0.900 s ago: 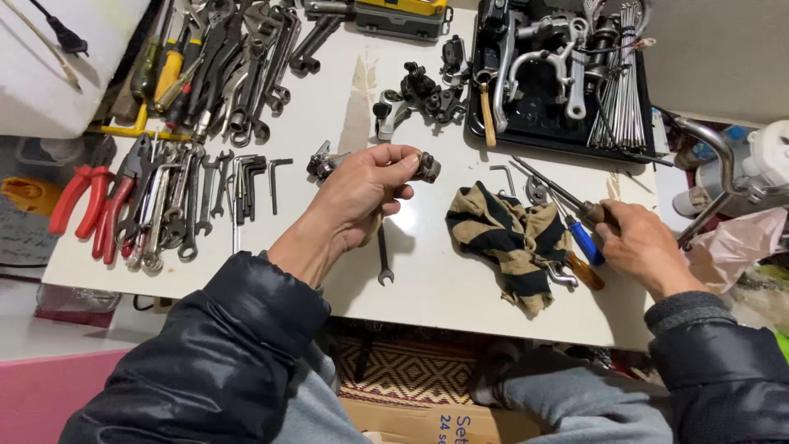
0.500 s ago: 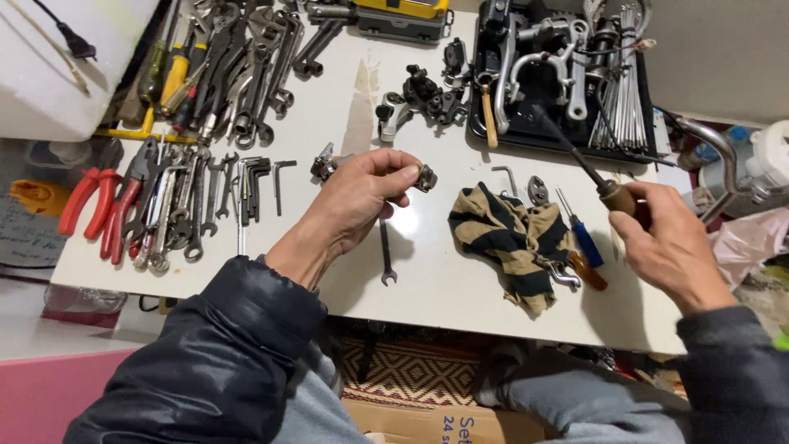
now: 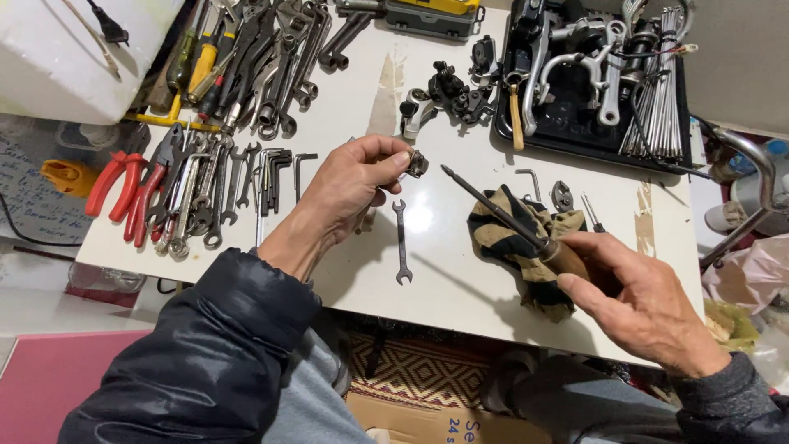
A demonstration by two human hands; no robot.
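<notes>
A small open-ended spanner (image 3: 401, 241) lies on the white table (image 3: 460, 271) between the hands, beside a striped rag (image 3: 514, 238); wrenches (image 3: 255, 62) and red pliers (image 3: 123, 185) crowd the left. The left hand (image 3: 353, 181), raised, pinches a small metal part (image 3: 417, 163). The right hand (image 3: 637, 300) grips a wooden-handled screwdriver (image 3: 501, 210), its tip pointing toward that part.

Your left hand (image 3: 353, 185) covers most of the small metal part (image 3: 417, 163), so you can't tell what it is. Your right hand (image 3: 637, 300) hides the screwdriver (image 3: 501, 210) handle's end. The striped rag (image 3: 514, 247) conceals whatever lies beneath. The yellow case (image 3: 431, 12) is cut off at the top edge.
</notes>
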